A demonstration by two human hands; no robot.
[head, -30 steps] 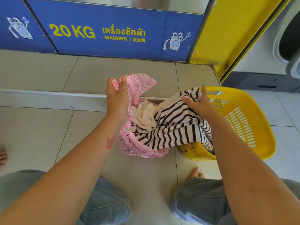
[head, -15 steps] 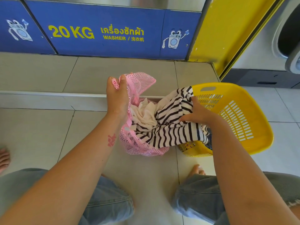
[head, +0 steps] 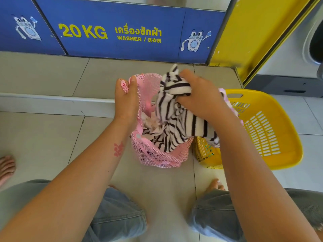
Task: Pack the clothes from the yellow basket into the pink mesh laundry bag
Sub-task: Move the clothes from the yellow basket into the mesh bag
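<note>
A pink mesh laundry bag [head: 157, 155] stands on the tiled floor at the centre, its mouth held up on the left side. My left hand [head: 125, 100] grips that pink rim. My right hand [head: 197, 96] is closed on a bunch of black-and-white striped cloth [head: 174, 126], lifted over the bag's mouth; the rest of the cloth trails down into the bag and toward the basket. A cream garment [head: 151, 123] lies inside the bag. The yellow basket [head: 272, 130] sits tilted to the right, touching the bag; its inside is mostly hidden by my right arm.
A blue washer panel [head: 111, 32] and a yellow panel [head: 248, 37] stand behind a low step [head: 52, 100]. A washer door [head: 312, 41] is at the far right. My bare feet and knees are near the bottom; another person's foot [head: 6, 167] shows at the left edge.
My right hand has bunched the striped cloth and carried it up and left, from over the basket's edge to above the bag's mouth. My left hand stays on the rim.
</note>
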